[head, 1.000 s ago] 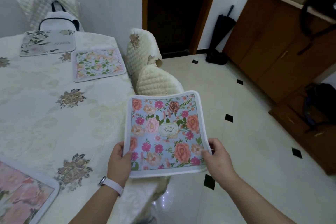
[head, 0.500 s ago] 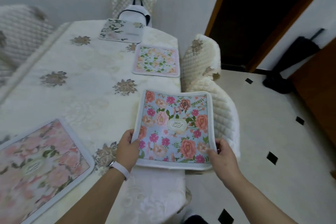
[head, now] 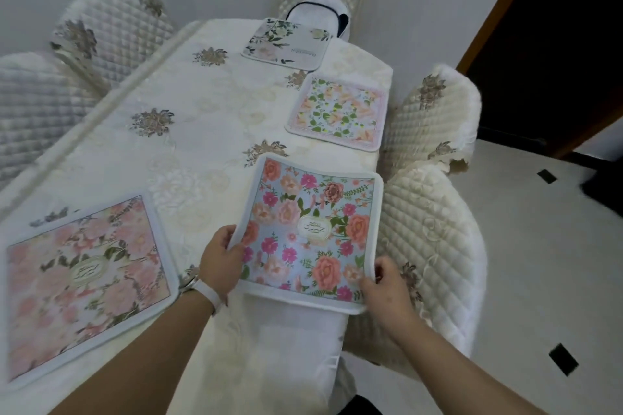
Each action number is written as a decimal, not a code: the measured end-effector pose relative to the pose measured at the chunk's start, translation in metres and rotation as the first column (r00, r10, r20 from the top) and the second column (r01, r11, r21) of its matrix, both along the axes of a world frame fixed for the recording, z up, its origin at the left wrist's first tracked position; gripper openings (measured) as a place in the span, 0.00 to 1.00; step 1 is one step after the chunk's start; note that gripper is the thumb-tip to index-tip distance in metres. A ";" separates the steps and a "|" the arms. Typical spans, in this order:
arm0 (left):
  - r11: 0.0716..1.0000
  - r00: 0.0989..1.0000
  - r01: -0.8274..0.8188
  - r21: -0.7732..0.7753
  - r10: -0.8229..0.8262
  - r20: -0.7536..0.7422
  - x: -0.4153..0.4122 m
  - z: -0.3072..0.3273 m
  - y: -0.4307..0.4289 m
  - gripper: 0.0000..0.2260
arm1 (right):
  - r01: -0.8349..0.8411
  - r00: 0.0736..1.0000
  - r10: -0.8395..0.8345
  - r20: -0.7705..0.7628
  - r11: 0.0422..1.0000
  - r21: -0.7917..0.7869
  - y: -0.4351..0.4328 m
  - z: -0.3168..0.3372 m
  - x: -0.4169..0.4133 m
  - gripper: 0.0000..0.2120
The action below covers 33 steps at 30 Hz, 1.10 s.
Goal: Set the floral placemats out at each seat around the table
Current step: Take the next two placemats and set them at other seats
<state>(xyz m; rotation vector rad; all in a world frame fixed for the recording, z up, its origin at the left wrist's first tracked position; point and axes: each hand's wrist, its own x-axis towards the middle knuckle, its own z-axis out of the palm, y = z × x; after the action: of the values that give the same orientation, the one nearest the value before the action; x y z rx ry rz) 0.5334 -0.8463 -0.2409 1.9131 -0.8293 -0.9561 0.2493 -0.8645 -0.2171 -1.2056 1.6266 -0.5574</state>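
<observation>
Blue mat: left hand, right hand each pinch its rim; best lowered flat, squared beside chair, nothing overhanging.

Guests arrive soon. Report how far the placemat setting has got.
Done: the pink mat, green-leaf mat and pale far mat lie flat. In hand: left hand and right hand grip the blue mat at the right edge of the table. Left: lay it down; no mat shows before the two left chairs.
</observation>
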 end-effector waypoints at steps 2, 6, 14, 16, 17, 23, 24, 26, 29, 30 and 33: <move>0.999 1.000 -0.017 0.028 0.017 -0.008 0.000 -0.004 -0.005 0.10 | -0.043 0.999 0.043 -0.021 0.999 0.029 -0.007 -0.007 -0.001 0.07; 0.994 0.999 -0.032 0.105 0.032 0.003 0.001 -0.020 -0.014 0.08 | -0.109 0.991 0.114 -0.062 0.991 0.081 -0.014 -0.029 -0.008 0.07; 0.980 0.997 0.000 0.198 -0.016 0.078 0.010 -0.044 -0.017 0.08 | -0.130 0.989 0.137 -0.051 0.984 0.118 -0.010 -0.058 -0.007 0.06; 0.977 0.996 0.001 0.211 -0.021 0.090 0.012 -0.048 -0.016 0.09 | -0.120 0.991 0.127 -0.049 0.985 0.123 -0.009 -0.062 -0.007 0.08; 0.975 0.995 0.006 0.222 -0.028 0.099 0.013 -0.048 -0.016 0.09 | -0.114 0.991 0.121 -0.048 0.985 0.132 -0.009 -0.066 -0.008 0.08; 0.966 0.991 0.033 0.258 -0.065 0.116 0.013 -0.050 -0.015 0.12 | -0.167 0.979 0.188 -0.074 0.961 0.220 -0.009 -0.083 -0.013 0.12; 0.965 0.990 0.045 0.258 -0.077 0.118 0.013 -0.051 -0.015 0.12 | -0.171 0.977 0.196 -0.084 0.956 0.238 -0.008 -0.082 -0.011 0.13; 0.962 0.986 0.069 0.264 -0.106 0.125 0.014 -0.049 -0.013 0.13 | -0.175 0.973 0.207 -0.103 0.949 0.261 -0.008 -0.082 -0.008 0.15; 0.949 0.971 0.124 0.290 -0.176 0.159 0.026 -0.051 -0.007 0.16 | -0.207 0.963 0.246 -0.109 0.936 0.284 -0.006 -0.082 -0.003 0.17; 0.941 0.963 0.148 0.305 -0.207 0.172 0.032 -0.057 -0.004 0.18 | -0.222 0.958 0.264 -0.111 0.931 0.289 -0.006 -0.082 -0.002 0.18; 0.933 0.954 0.187 0.307 -0.247 0.171 0.039 -0.058 0.006 0.17 | -0.237 0.946 0.288 -0.149 0.927 0.291 -0.004 -0.081 0.001 0.21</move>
<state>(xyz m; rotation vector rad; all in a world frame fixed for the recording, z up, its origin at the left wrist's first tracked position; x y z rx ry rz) 0.5721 -0.8400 -0.2985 2.2347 -1.0928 -1.0703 0.2499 -0.8685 -0.2986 -1.2731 1.6011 -0.0470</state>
